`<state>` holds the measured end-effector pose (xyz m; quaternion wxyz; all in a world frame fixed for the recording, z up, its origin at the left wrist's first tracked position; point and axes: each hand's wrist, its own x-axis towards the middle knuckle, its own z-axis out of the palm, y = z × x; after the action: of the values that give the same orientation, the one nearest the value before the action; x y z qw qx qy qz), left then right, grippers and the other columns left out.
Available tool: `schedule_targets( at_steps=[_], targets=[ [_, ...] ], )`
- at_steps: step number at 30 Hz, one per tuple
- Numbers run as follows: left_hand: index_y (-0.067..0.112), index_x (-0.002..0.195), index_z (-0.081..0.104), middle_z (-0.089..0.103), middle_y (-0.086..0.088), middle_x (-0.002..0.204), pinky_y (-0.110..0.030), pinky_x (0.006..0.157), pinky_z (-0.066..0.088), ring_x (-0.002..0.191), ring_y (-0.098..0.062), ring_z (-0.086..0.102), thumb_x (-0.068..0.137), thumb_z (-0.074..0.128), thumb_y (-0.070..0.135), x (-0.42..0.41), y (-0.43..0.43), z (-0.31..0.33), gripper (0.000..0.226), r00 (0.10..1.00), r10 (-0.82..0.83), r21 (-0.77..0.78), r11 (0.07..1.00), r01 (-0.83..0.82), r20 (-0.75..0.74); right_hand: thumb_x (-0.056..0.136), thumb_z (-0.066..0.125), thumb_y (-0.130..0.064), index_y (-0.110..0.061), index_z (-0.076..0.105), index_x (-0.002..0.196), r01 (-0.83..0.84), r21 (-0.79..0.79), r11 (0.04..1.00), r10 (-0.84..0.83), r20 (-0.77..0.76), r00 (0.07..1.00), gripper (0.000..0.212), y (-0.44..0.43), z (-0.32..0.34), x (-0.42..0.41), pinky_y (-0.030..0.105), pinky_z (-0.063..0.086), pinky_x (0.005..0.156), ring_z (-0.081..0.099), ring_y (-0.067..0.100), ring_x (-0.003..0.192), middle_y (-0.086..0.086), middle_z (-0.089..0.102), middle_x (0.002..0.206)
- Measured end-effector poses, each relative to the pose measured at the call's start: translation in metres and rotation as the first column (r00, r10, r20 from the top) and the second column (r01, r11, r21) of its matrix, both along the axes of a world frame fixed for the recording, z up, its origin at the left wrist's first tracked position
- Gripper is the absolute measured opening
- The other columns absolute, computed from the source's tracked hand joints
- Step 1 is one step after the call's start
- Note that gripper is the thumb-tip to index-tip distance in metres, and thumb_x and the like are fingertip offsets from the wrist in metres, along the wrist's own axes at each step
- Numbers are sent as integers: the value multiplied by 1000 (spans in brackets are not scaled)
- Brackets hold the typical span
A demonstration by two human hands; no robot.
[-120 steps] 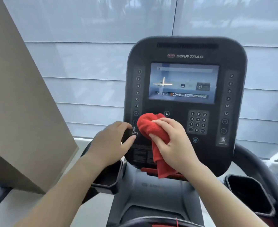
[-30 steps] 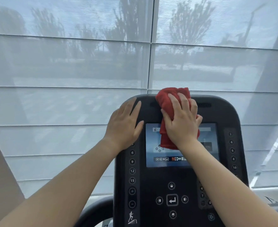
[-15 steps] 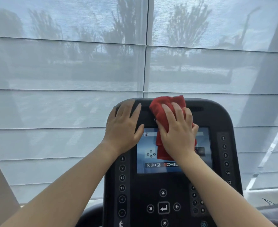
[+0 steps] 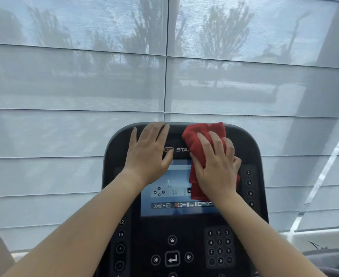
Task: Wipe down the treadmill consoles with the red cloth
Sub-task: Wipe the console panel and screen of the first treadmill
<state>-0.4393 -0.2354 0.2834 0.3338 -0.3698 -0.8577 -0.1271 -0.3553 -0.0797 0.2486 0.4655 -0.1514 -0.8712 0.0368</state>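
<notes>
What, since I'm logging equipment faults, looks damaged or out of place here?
Nothing stands out. The treadmill console looks intact and its screen is lit; the left hand rests flat on its top, the right hand presses the red cloth against it.

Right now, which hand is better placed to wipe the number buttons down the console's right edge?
The right hand. It presses the red cloth on the console just beside those number buttons; the left hand lies flat and bare at the upper left.

— What are you seeing of the person?
— I'm seeing both forearms running bare to the frame's edge; the left hand (image 4: pixel 148 154) and right hand (image 4: pixel 216 168) are showing short, plain nails.
</notes>
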Motion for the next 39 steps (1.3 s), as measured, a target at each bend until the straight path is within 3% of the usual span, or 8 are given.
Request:
schedule_targets(
  at_steps=[6,10,14,17,22,26,32,39],
  targets=[
    [15,147,-2,-1,-2,155,-52,113,-4,141,-21,-8,92,25,54,5,8,-7,73,995,91,-81,993,-88,37,93,45,-45,-32,37,139,-55,-58,997,58,59,997,49,7,39,-18,61,29,94,21,30,134,-1,33,148],
    [14,147,-6,-6,-4,156,-50,112,-8,141,-21,-13,92,24,54,6,10,-13,74,992,117,-58,992,-115,36,91,47,-44,-30,40,137,-72,19,997,71,41,997,48,7,19,-5,62,35,87,27,31,130,2,39,144],
    [10,147,10,12,-9,155,-53,110,-3,142,-23,1,87,20,55,8,17,-19,75,997,80,55,995,-81,19,88,39,-49,-32,42,133,-46,58,997,42,69,997,48,19,-9,15,57,39,81,30,28,126,0,42,141],
    [9,142,24,25,-8,146,-59,108,2,138,-24,14,88,31,51,10,22,-9,69,996,66,97,993,-72,62,91,48,-44,-32,42,134,-47,-6,999,47,28,999,46,36,11,10,61,36,86,27,29,128,0,40,143],
    [23,142,26,26,2,145,-64,106,5,135,-20,18,91,37,46,9,45,7,57,1000,19,-10,1000,-19,1,92,47,-45,-31,38,138,-31,-58,998,32,19,999,49,45,24,6,63,34,90,25,31,132,0,36,145],
    [21,139,33,33,-4,142,-61,107,3,135,-28,20,89,38,46,11,62,-8,57,999,50,69,996,-49,-19,88,38,-50,-32,41,134,17,1,1000,-17,16,1000,50,43,-9,21,59,40,83,34,31,126,1,42,141],
    [19,134,38,38,-6,138,-61,107,4,134,-30,23,87,39,44,9,70,-12,53,998,55,141,989,-50,-31,92,46,-46,-32,38,137,-46,-93,995,48,13,999,48,54,22,6,64,31,92,24,33,133,1,35,146],
    [18,135,39,39,-6,137,-58,107,3,135,-29,23,86,32,43,5,69,-16,56,996,64,164,985,-52,-68,87,39,-49,-32,41,133,-10,-10,1000,9,-33,999,48,62,-8,24,58,40,83,30,30,126,1,43,141]
  ],
)
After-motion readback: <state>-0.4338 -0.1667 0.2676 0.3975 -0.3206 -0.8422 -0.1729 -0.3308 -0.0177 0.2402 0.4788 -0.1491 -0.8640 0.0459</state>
